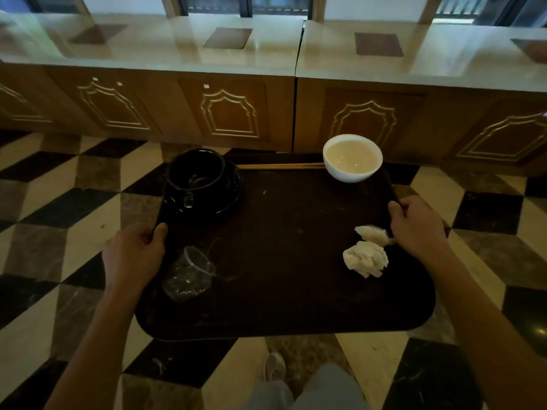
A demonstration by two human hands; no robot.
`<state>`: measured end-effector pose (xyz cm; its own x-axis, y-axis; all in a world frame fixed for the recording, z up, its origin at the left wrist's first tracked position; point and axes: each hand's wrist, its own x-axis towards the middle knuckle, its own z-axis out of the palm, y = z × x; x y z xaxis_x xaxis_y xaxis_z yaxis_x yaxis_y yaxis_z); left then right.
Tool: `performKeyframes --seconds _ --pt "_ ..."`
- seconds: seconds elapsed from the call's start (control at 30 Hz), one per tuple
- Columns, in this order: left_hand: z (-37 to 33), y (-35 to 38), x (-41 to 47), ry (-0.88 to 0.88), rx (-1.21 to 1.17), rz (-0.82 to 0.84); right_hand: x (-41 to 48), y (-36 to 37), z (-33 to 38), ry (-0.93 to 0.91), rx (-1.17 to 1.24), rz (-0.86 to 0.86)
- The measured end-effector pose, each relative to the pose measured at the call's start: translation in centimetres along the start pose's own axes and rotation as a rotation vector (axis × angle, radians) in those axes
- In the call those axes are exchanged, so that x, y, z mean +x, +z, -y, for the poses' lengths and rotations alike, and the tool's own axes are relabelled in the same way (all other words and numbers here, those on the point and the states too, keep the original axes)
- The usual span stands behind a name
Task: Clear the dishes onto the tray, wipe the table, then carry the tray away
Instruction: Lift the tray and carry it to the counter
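Note:
I hold a dark brown tray [284,250] in the air above the floor. My left hand [133,255] grips its left rim and my right hand [417,223] grips its right rim. A black pot on a black plate [201,182] stands at the tray's far left. At the far right corner sits a white bowl [352,158] of pale liquid, with wooden chopsticks [281,166] lying along the far rim. A clear plastic cup [189,275] lies on its side near my left hand. Two crumpled white napkins [367,257] rest near my right hand.
A long wooden counter [266,60] with carved cabinet doors and a pale glossy top stretches across ahead. Square dark openings are set in its top. The floor [68,208] has black, cream and brown tiles. My leg and shoe [275,368] show below the tray.

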<state>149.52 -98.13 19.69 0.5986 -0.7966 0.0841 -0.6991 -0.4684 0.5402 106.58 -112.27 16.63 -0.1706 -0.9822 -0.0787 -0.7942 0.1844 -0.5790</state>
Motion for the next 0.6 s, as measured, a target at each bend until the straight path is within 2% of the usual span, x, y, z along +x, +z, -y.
performKeyframes --seconds 0.23,0.6 --pt "-1.0 1.7 5.8 -0.030 0.000 0.005 4.8 0.8 3.6 -0.027 -0.013 -0.013" --pt "-5.5 7.3 15.4 -0.044 -0.004 -0.026 18.2 2.6 6.6 -0.095 -0.028 0.008"
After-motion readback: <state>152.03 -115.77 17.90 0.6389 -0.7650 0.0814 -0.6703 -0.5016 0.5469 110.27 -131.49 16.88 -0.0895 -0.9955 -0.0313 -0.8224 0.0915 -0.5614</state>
